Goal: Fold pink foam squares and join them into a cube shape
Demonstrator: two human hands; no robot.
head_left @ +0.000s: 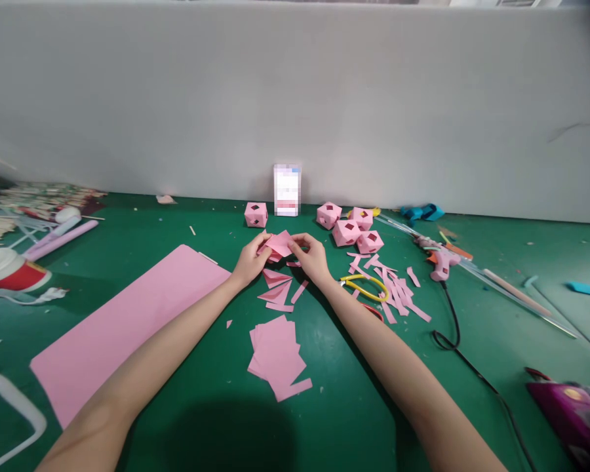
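A cup point(17, 278) is at the frame's left edge, a pink sheet point(128, 321) lower left. At centre, the left hand point(252, 260) pinches folded paper point(279, 244); a paper stack point(276, 354) lies lower. The right hand point(314, 257) pinches the paper's other side. Rightward are pink boxes point(353, 237), then a glue gun point(443, 263).

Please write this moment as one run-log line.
Left hand: holding folded pink paper piece | Right hand: holding its edge | Nearer: stacked pink paper sheets | Beyond: pink paper blocks with holes
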